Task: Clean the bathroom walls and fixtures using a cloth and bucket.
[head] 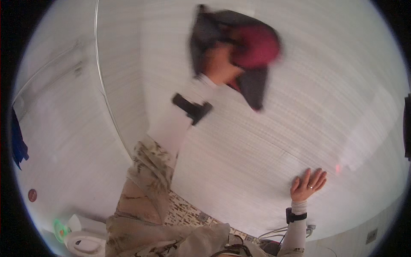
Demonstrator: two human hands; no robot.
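My left hand (221, 66) is stretched out at the top middle, blurred by motion. It grips a dark grey and deep pink cloth (257, 48), whose loose corner hangs down beside the wrist. Behind it spreads a large pale surface (231, 147), which looks like a wall with fine streaks. Lower right, my right hand (303, 189) lies against this pale surface with its fingers apart and holds nothing. A ring is on one finger. Both forearms wear white sleeves and black straps.
A thin metal strip (99, 70) runs down the left side. Lower left are a white fixture (85, 242) and a green-lit round thing (60, 230). A patterned tile band (199, 213) lies near my body. Pale hoses or cables (273, 232) and a wall plate (371, 236) are lower right.
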